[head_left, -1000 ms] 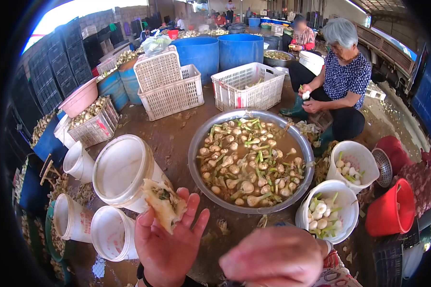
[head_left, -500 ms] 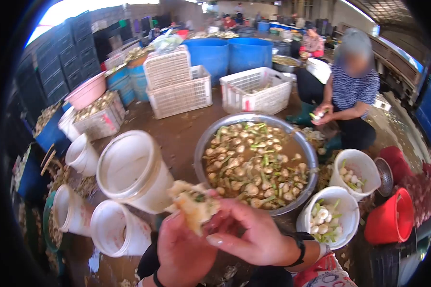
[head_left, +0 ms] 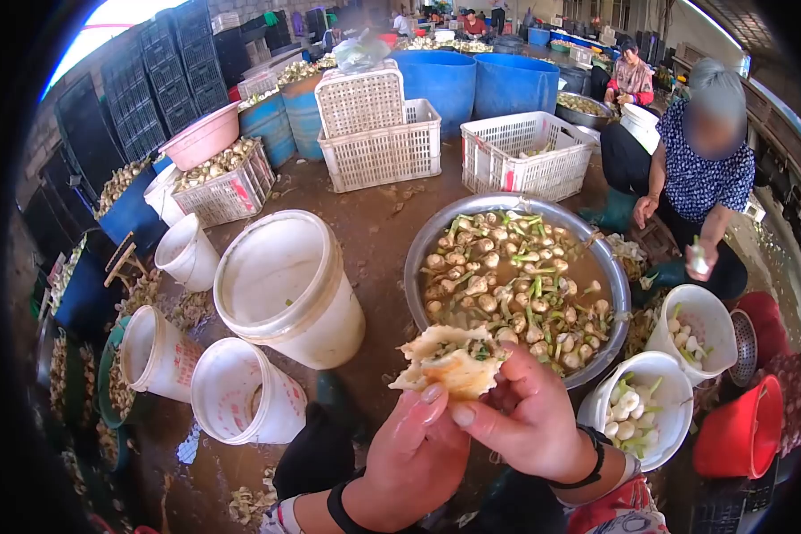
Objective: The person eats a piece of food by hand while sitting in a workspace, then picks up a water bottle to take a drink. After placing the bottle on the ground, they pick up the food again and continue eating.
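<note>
A torn piece of flatbread with a green filling point(head_left: 454, 363) is held up between my hands, its ragged open edge uppermost. My left hand point(head_left: 414, 458) pinches its lower edge between thumb and fingers. From the other side, my right hand point(head_left: 534, 418) grips it, thumb in front and fingers partly hidden behind. Just beyond the bread stands a wide metal basin point(head_left: 621, 294) of brownish water, filled with garlic bulbs point(head_left: 507, 276) on short green stems. To the right of my right hand, a white bucket point(head_left: 676, 436) contains cleaner white bulbs point(head_left: 630, 405).
White buckets point(head_left: 276, 267) stand at left. White crates point(head_left: 383, 147) and blue barrels point(head_left: 516, 84) are behind the basin. A co-worker point(head_left: 707, 142) sits at right, holding a bulb, near a second bulb bucket point(head_left: 707, 325) and a red bucket point(head_left: 743, 427).
The flatbread has turned, showing more of its filling, and moved right in view with my hands. The scene has shifted right. The co-worker's hands have moved apart.
</note>
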